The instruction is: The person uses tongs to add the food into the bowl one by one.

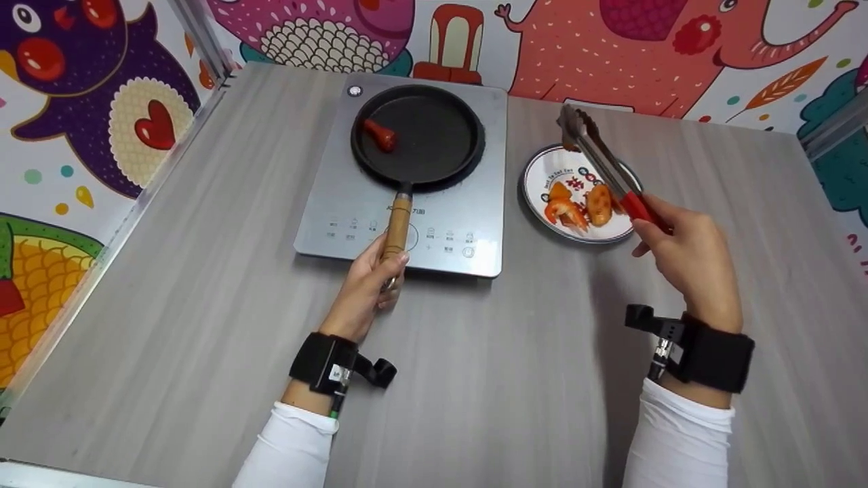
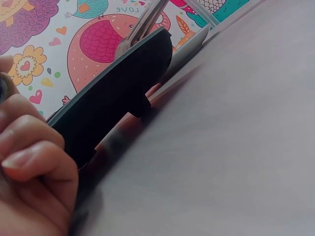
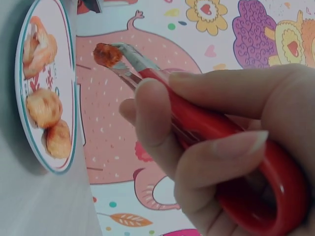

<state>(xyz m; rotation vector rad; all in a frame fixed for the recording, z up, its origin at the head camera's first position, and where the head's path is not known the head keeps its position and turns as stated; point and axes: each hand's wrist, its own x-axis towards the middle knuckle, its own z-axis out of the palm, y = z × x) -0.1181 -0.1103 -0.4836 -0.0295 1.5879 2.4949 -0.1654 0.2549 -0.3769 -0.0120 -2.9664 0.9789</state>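
Observation:
My left hand [image 1: 366,285] grips the wooden handle [image 1: 399,220] of a black frying pan [image 1: 434,135], which sits on an induction cooktop [image 1: 325,210]. A reddish-brown drumstick-shaped piece of food [image 1: 381,135] lies at the pan's left side. With my right hand [image 1: 695,257] I hold red-handled metal tongs [image 1: 605,163], fingers and thumb around the handles. Their tips pinch a small browned piece of food [image 3: 107,55] above the far side of a white plate [image 1: 542,169]. On that plate lie a shrimp [image 1: 565,211] and nugget-like pieces [image 1: 599,205].
The cooktop and plate stand side by side on a grey wood-grain table [image 1: 434,379]. A wall with cartoon animals [image 1: 610,47] rises directly behind them, and another patterned panel [image 1: 88,88] borders the left edge.

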